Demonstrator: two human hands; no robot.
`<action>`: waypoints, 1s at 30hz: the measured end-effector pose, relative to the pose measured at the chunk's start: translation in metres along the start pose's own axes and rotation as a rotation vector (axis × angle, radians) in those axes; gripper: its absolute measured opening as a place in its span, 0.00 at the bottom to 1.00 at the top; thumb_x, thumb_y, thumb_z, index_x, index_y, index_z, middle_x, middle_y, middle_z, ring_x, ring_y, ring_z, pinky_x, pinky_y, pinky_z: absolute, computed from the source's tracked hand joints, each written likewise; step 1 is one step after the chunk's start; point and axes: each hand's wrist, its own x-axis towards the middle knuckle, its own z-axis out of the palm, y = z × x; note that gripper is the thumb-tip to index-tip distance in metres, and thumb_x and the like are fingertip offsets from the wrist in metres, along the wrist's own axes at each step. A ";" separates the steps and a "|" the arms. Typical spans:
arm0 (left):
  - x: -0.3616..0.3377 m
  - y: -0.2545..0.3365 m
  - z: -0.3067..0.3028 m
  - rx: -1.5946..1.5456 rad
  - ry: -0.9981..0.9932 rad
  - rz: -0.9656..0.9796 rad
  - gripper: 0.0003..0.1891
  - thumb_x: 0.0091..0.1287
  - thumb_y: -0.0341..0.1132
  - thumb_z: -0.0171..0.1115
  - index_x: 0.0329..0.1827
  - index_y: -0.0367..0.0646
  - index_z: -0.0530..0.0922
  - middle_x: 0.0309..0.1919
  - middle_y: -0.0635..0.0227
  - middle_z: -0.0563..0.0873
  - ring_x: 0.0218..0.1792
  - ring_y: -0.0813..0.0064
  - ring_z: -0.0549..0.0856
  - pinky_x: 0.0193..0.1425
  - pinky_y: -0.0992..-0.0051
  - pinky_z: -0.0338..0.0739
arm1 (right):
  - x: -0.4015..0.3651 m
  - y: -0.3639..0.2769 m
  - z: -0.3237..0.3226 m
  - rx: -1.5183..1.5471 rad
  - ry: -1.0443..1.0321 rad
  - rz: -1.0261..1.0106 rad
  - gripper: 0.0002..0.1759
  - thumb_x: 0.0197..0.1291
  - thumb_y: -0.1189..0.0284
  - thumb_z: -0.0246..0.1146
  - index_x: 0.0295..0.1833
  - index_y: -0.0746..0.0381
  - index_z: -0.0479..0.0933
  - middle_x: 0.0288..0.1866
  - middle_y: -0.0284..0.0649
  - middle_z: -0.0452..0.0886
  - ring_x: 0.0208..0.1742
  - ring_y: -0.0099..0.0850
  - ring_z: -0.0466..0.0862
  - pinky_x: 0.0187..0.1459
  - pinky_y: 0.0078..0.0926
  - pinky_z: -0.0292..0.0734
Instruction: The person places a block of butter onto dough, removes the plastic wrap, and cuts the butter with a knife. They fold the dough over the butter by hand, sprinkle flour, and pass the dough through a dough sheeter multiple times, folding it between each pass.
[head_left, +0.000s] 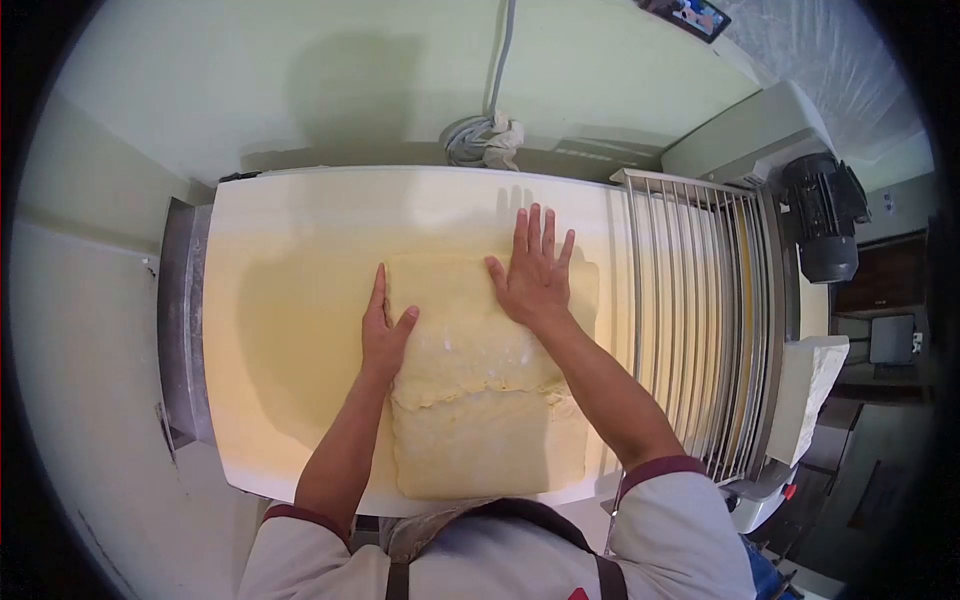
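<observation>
A thick, pale yellow slab of folded dough (465, 340) lies on the light work surface (290, 220), with a ragged seam running across its middle. At the slab's left edge is my left hand (386, 335), thumb apart from the outstretched fingers. My right hand (537, 275) is spread over the upper right part of the slab, its fingertips reaching past the far edge. Neither hand grips anything.
To the right stands a metal bar guard (690, 300) beside a machine with a black motor (822, 215). A coiled grey cable (470, 140) with a cloth hangs by the far wall. A phone (700, 18) shows at the top right.
</observation>
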 end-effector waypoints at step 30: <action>-0.216 0.019 -0.032 0.564 -0.049 -0.632 0.21 0.62 0.41 0.71 0.49 0.32 0.78 0.38 0.64 0.84 0.39 0.76 0.83 0.45 0.75 0.79 | -0.309 0.027 -0.054 0.538 -0.386 0.637 0.46 0.67 0.55 0.56 0.76 0.71 0.42 0.69 0.65 0.64 0.66 0.60 0.70 0.63 0.50 0.69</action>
